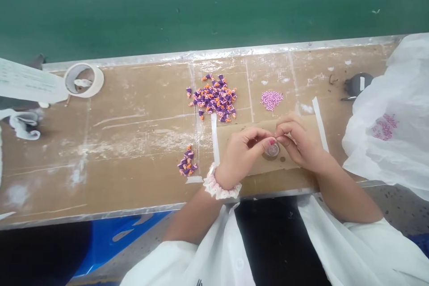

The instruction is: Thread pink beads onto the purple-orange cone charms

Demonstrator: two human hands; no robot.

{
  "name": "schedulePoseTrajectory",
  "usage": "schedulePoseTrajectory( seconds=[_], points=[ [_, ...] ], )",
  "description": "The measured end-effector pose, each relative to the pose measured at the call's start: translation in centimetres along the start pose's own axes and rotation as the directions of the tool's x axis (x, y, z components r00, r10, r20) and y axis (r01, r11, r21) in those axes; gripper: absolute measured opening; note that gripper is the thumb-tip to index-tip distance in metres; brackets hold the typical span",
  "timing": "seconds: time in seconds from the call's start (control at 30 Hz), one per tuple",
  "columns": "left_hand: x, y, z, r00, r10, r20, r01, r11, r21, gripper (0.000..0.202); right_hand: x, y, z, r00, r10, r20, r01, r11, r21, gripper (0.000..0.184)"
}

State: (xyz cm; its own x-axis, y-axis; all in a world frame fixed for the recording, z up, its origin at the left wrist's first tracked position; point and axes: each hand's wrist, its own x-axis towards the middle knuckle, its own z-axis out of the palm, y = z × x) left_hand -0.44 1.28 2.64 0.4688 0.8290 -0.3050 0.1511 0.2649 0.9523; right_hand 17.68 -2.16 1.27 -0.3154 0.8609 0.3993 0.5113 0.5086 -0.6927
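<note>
My left hand (241, 154) and my right hand (299, 140) meet fingertip to fingertip over a small round metal piece (273, 150) set in a taped-down cardboard pad (254, 126). Both hands are pinched closed; what the fingertips hold is too small to make out. A large pile of purple-and-orange charms (215, 97) lies just beyond the pad. A smaller pile of the same charms (187, 164) sits to the left of my left wrist. A heap of tiny pink beads (271, 99) lies beyond my right hand.
A roll of masking tape (83, 80) and a paper sheet (27, 82) lie at the far left. A white plastic bag (392, 116) holding pink beads fills the right side, with a dark small tool (357, 85) beside it. The bench's metal-edged far rim (214, 53) borders a green surface.
</note>
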Motion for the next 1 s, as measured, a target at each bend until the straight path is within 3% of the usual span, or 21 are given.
schedulePoseTrajectory(
  seconds=[0.27, 0.4, 0.53, 0.73, 1.0],
  points=[
    [0.3, 0.3, 0.0, 0.992, 0.036, 0.118, -0.026, 0.996, -0.088, 0.017, 0.1, -0.5, -0.6, 0.999, -0.034, -0.039, 0.034, 0.999, 0.001, 0.014],
    [0.3, 0.2, 0.6, 0.989, 0.12, 0.085, -0.114, 0.99, -0.079, 0.013, 0.0, -0.7, -0.4, 0.993, -0.015, -0.114, 0.021, 0.998, 0.053, 0.018],
    [0.3, -0.1, 1.5, 0.958, 0.285, 0.012, -0.284, 0.957, -0.056, 0.014, -0.5, -1.1, 0.0, 0.974, 0.061, -0.217, -0.019, 0.982, 0.189, 0.032],
    [0.4, -0.9, 2.2, 0.818, 0.569, -0.083, -0.556, 0.819, 0.141, 0.014, -0.7, -1.4, 0.2, 0.961, 0.077, -0.265, -0.013, 0.972, 0.235, 0.038],
    [0.5, -1.7, 2.7, 0.632, 0.77, -0.091, -0.699, 0.617, 0.362, 0.008, -0.4, -1.9, 0.0, 0.952, 0.12, -0.281, -0.044, 0.964, 0.261, 0.03]
  ],
)
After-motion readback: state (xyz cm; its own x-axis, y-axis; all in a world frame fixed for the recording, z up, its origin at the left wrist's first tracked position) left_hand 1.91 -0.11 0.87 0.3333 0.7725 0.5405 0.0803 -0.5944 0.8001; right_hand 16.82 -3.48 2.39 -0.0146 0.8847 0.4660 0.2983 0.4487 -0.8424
